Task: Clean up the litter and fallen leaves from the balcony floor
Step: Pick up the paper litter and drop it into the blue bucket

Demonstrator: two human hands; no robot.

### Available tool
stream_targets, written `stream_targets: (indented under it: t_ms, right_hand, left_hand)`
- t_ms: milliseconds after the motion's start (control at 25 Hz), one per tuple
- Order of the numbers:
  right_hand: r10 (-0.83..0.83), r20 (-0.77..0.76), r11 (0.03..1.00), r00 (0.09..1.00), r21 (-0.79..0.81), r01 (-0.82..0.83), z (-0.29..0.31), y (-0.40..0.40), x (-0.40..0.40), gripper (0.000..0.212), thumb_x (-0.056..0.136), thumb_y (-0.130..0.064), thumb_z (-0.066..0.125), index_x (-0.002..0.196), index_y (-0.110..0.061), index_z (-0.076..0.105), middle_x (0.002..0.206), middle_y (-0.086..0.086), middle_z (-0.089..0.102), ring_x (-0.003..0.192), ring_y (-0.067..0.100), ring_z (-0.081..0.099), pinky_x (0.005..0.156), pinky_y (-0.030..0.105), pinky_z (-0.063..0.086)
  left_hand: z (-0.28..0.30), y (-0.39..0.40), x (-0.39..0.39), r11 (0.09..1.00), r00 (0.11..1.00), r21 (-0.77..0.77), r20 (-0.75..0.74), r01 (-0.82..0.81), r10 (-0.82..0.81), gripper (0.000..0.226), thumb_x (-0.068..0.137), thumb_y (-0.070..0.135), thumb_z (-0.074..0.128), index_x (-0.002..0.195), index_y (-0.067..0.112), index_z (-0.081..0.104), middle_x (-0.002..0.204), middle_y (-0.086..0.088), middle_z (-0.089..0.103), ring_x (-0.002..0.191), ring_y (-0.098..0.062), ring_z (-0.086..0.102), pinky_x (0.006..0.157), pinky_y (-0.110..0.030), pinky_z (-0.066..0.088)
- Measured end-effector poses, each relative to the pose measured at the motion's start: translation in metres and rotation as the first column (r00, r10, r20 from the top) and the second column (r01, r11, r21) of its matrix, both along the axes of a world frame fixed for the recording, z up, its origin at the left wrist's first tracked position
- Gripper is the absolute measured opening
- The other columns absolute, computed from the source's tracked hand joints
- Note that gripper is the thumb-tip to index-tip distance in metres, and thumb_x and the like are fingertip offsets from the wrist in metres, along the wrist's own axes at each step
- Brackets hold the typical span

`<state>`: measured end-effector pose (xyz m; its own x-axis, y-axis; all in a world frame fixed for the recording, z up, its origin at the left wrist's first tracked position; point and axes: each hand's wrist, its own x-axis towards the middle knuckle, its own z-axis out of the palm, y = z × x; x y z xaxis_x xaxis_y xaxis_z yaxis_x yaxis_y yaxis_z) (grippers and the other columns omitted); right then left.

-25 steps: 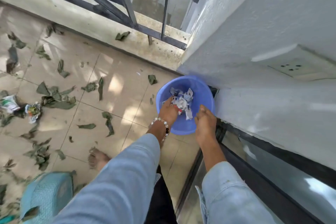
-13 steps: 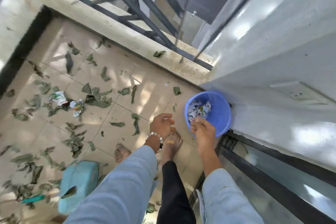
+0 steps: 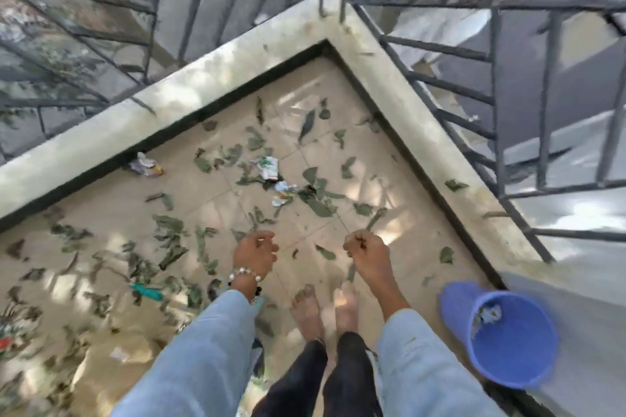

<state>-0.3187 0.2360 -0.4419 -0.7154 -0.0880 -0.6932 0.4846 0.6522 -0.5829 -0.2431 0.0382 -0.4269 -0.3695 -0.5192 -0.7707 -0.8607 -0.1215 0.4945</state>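
Green fallen leaves (image 3: 318,205) lie scattered over the beige tiled balcony floor (image 3: 216,203). Crumpled paper wrappers (image 3: 269,167) and smaller scraps (image 3: 283,195) sit among them near the middle, and another wrapper (image 3: 145,164) lies against the ledge. My left hand (image 3: 255,252), with a bead bracelet on the wrist, and my right hand (image 3: 367,254) hang in front of me above the floor, fingers loosely curled, holding nothing. The blue plastic bucket (image 3: 454,308) stands at the lower right, beside my right arm, with paper litter inside.
A low concrete ledge (image 3: 399,78) with a dark metal railing (image 3: 494,78) bounds the floor and forms a corner ahead. My bare feet (image 3: 325,310) stand on the tiles. A green strip (image 3: 147,291) lies at the left among leaves.
I have stood up and turned away from the bucket toward the railing corner. Both hands left the bucket and now hang empty in front of me.
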Motion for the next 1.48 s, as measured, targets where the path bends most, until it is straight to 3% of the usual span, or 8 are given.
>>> stream_targets:
  t_ms: [240, 520, 680, 800, 960, 1160, 1280, 1480]
  right_hand:
    - [0.532, 0.076, 0.843, 0.844, 0.048, -0.536, -0.114, -0.115, -0.044, 0.016, 0.088, -0.013, 0.061, 0.101, -0.004, 0.065, 0.102, 0.009, 0.065, 0.099, 0.022, 0.059, 0.078, 0.025, 0.040]
    - [0.907, 0.163, 0.334, 0.388, 0.279, -0.900, -0.325, -0.213, -0.070, 0.042, 0.086, -0.022, 0.063, 0.127, -0.027, 0.057, 0.154, 0.017, 0.016, 0.143, 0.033, 0.015, 0.113, 0.037, 0.023]
    - [0.918, 0.255, 0.196, 0.305, 0.376, -0.906, -0.380, -0.226, -0.085, 0.039, 0.089, -0.030, 0.059, 0.126, -0.042, 0.054, 0.160, 0.003, -0.001, 0.145, 0.035, 0.000, 0.112, 0.047, 0.020]
    - [0.928, 0.133, 0.280, 0.349, 0.369, -0.886, -0.376, -0.231, -0.096, 0.036, 0.088, -0.015, 0.058, 0.124, -0.016, 0.063, 0.142, 0.010, 0.044, 0.124, 0.033, 0.043, 0.096, 0.032, 0.038]
    - [0.605, 0.020, 0.797, 0.796, -0.024, -0.604, -0.321, -0.243, -0.089, 0.013, 0.080, 0.002, 0.067, 0.088, -0.004, 0.076, 0.090, 0.010, 0.074, 0.081, 0.013, 0.067, 0.076, 0.017, 0.047]
    - [0.688, 0.380, 0.714, 0.618, -0.504, -0.486, -0.279, -0.258, -0.102, 0.012, 0.079, 0.003, 0.071, 0.088, -0.005, 0.075, 0.081, 0.007, 0.073, 0.071, 0.008, 0.067, 0.068, 0.020, 0.052]
    - [0.555, 0.121, 0.831, 0.823, -0.125, -0.542, -0.325, -0.280, -0.127, 0.013, 0.083, -0.011, 0.070, 0.087, -0.023, 0.073, 0.096, 0.005, 0.069, 0.086, 0.014, 0.064, 0.082, 0.033, 0.052]
    - [0.746, 0.174, 0.594, 0.643, 0.260, -0.761, -0.401, -0.315, -0.143, 0.030, 0.092, -0.035, 0.055, 0.114, -0.020, 0.067, 0.131, 0.014, 0.053, 0.123, 0.035, 0.045, 0.103, 0.041, 0.037]
  left_hand:
    - [-0.118, -0.089, 0.018, 0.977, 0.978, 0.049, 0.036, -0.208, 0.206, 0.023, 0.085, 0.004, 0.052, 0.079, 0.021, 0.067, 0.077, -0.012, 0.073, 0.074, -0.036, 0.070, 0.081, -0.056, 0.056]
    - [-0.265, -0.123, 0.010, 0.965, 0.957, 0.031, 0.137, -0.262, 0.255, 0.020, 0.090, 0.013, 0.059, 0.083, 0.030, 0.067, 0.094, -0.006, 0.072, 0.091, -0.029, 0.068, 0.090, -0.044, 0.054]
    - [-0.306, -0.129, -0.005, 0.976, 0.960, -0.005, 0.178, -0.217, 0.214, 0.019, 0.092, 0.013, 0.060, 0.109, 0.016, 0.068, 0.089, 0.002, 0.064, 0.093, -0.022, 0.063, 0.084, -0.028, 0.051]
    - [-0.313, -0.132, -0.020, 0.971, 0.961, 0.040, 0.161, -0.235, 0.226, 0.026, 0.090, 0.012, 0.063, 0.116, 0.013, 0.062, 0.087, 0.005, 0.063, 0.074, -0.007, 0.057, 0.069, -0.021, 0.047]
    - [-0.307, -0.136, -0.046, 0.804, 0.854, 0.289, 0.181, -0.520, 0.488, 0.049, 0.085, 0.051, 0.065, 0.125, 0.025, 0.055, 0.109, 0.001, 0.061, 0.094, -0.015, 0.059, 0.079, -0.037, 0.058]
    - [-0.313, -0.138, -0.066, 0.523, 0.632, 0.404, 0.205, -0.750, 0.748, 0.036, 0.085, 0.038, 0.070, 0.115, 0.020, 0.064, 0.108, -0.010, 0.067, 0.079, -0.028, 0.069, 0.065, -0.038, 0.057]
    - [-0.323, -0.146, -0.069, 0.493, 0.538, 0.260, 0.143, -0.830, 0.831, 0.022, 0.089, 0.014, 0.067, 0.110, 0.010, 0.062, 0.084, -0.012, 0.063, 0.044, -0.017, 0.060, 0.043, -0.028, 0.054]
    - [-0.332, -0.167, -0.038, 0.500, 0.521, 0.154, 0.149, -0.852, 0.841, 0.008, 0.088, 0.014, 0.067, 0.084, 0.009, 0.065, 0.067, -0.006, 0.056, 0.039, -0.014, 0.055, 0.048, -0.027, 0.052]
